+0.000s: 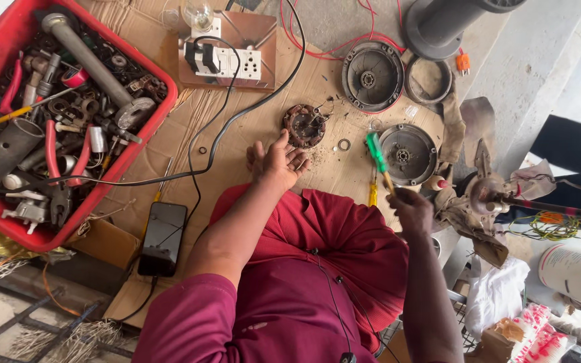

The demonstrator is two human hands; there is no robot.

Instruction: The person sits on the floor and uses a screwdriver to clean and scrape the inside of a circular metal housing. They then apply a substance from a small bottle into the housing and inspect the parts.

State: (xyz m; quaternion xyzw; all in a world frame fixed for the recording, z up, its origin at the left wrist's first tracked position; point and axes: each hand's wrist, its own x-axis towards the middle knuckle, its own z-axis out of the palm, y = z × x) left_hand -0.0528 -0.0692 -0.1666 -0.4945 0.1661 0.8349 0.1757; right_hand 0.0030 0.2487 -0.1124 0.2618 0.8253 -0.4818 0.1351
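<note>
1. The green-handled screwdriver (376, 152) is up in the air, tilted, its handle end pointing away from the person, above the cardboard-covered worktop (237, 144) and just beside a round metal motor cover (408, 154).
2. The right hand (411, 210) has its grip clamped around the lower part of the screwdriver – fingers curled shut on it.
3. The left hand (276, 163) rests on the cardboard with its fingers spread apart and slightly bent, holding nothing; its fingertips lie just beside the motor stator with copper windings (304, 126).
4. A small metal ring (344, 144) lies on the cardboard between the stator and the round cover.
5. Further off sit a second, darker round motor housing (372, 75) and a ring-shaped part (428, 81) next to it.
6. A yellow-handled tool (373, 193) lies near the worktop's edge, below the screwdriver.
7. A switch and socket board (226, 54) with a clear light bulb (197, 13) sits at the far side – a black cable (237, 121) runs from it across the cardboard.
8. To the left stands a red crate (144, 131) full of pliers, pipes and metal parts, and a black smartphone (163, 238) lies near the person's left arm.
</note>
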